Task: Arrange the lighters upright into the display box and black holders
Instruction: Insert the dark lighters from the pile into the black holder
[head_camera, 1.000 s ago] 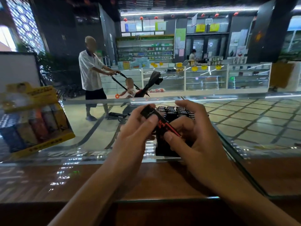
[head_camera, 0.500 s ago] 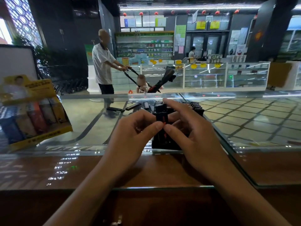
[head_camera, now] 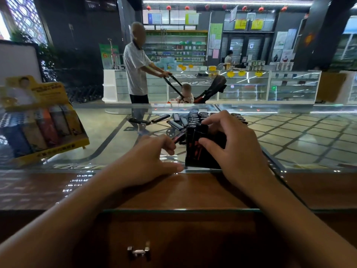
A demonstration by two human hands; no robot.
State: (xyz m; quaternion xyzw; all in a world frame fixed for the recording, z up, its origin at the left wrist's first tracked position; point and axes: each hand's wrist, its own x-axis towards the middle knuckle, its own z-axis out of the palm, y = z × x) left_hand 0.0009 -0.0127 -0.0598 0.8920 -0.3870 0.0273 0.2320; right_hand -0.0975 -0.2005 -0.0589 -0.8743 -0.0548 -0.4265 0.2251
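While standing upright in the black holder at tabletop centre, lighter pinched by right hand fingers; left hand loosely curled, empty. Probably light, rigid, smooth; best gripped mid-body.

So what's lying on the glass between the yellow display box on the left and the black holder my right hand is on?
In the head view, your left hand and several loose black lighters lie between the yellow display box and the black holder.
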